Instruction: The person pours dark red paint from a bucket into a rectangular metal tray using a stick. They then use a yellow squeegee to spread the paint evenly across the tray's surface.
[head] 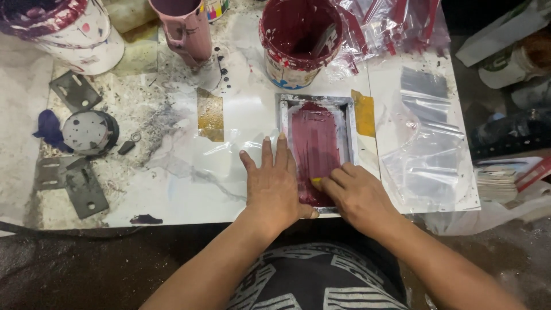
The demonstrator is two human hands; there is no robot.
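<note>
On the counter, the left hand presses flat, fingers spread, on the maroon-inked screen frame; the right hand seemingly grips a yellow-edged squeegee.

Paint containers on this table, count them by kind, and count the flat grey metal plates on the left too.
Paint buckets: 2, a white one and an open one of dark red paint
Pink jug: 1
Grey metal plates: 3, one upper, two lower
Total: 6
</note>
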